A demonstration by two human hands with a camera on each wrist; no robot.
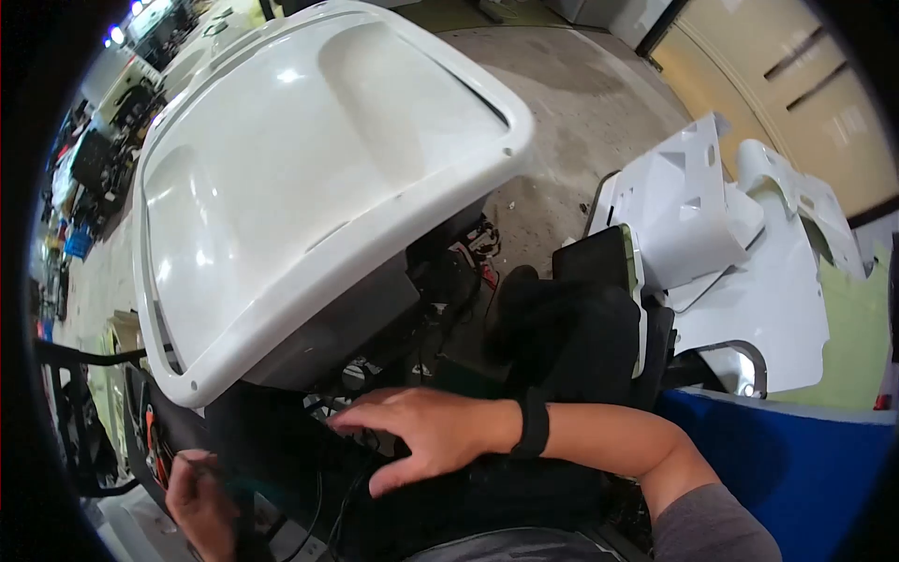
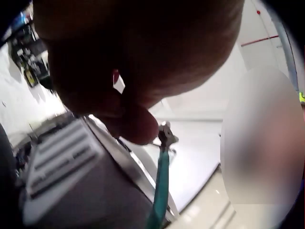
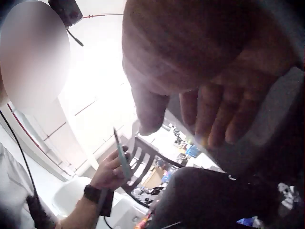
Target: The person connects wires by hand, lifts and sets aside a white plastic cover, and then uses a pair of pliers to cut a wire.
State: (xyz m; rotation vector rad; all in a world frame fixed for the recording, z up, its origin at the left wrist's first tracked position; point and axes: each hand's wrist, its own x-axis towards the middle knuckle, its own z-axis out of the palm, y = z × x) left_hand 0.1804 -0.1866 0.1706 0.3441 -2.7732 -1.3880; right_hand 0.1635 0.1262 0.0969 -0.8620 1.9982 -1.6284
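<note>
My left hand [image 1: 201, 506], blurred at the lower left of the head view, grips a slim teal tool [image 3: 123, 157] with a dark pointed end. In the left wrist view, its teal shaft [image 2: 161, 191] and small metal end [image 2: 167, 136] show beside the fingertips; I cannot tell its exact kind. My right hand [image 1: 435, 436] hovers palm down over the dark-clothed lap, thumb spread from the fingers and nothing in it. Thin black cables [image 1: 348, 501] hang just below it. A large glossy white shell [image 1: 281, 169] stands in front of both hands.
Orange-handled tools [image 1: 153, 436] lie in a dark holder at the left, near a black chair frame [image 1: 70, 421]. White molded panels [image 1: 674, 211] stand at the right, above a blue surface [image 1: 777, 468]. Wiring [image 1: 478, 244] shows beneath the shell.
</note>
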